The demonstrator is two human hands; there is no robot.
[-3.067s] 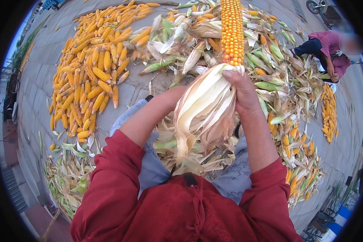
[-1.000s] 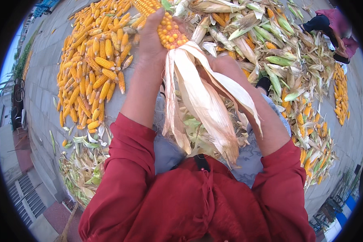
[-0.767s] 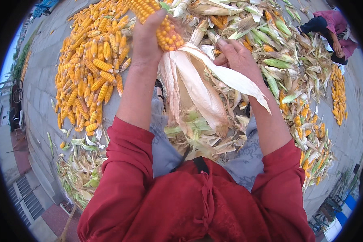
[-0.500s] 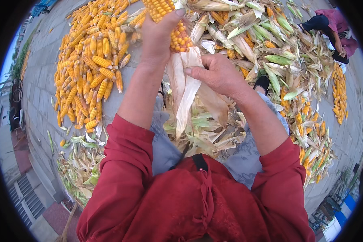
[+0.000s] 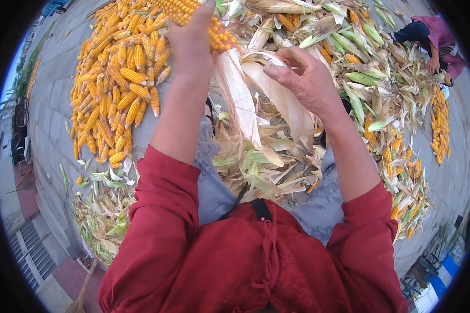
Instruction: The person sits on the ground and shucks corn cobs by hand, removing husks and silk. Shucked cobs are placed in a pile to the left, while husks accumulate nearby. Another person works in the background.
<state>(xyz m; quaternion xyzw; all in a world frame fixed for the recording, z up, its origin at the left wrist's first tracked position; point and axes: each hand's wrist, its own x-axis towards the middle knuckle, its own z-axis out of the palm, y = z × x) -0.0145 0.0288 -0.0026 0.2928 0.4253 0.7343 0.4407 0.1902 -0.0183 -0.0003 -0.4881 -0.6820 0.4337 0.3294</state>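
Observation:
In my left hand (image 5: 191,44), closed round it, is an ear of corn (image 5: 222,36) with bare yellow kernels, tilted up toward the upper left. Pale dry husk (image 5: 240,101) hangs from its lower end in long strips, still joined there. My right hand (image 5: 308,78) is just right of these strips, thumb and fingers apart. One broad strip of husk (image 5: 292,112) droops right beside and below its fingers. Loose husks (image 5: 266,172) cover the ground between my legs.
A heap of bare ears (image 5: 115,88) lies at left. Unhusked ears and leaves (image 5: 350,68) pile up at right. More husks (image 5: 102,219) lie at near left. Another person (image 5: 436,39) in pink crouches at far right, beside a small row of ears (image 5: 440,125).
My left hand has moved the ear a little to the left. The fingers of my right hand have come off the husk and spread, and the strips now hang further apart.

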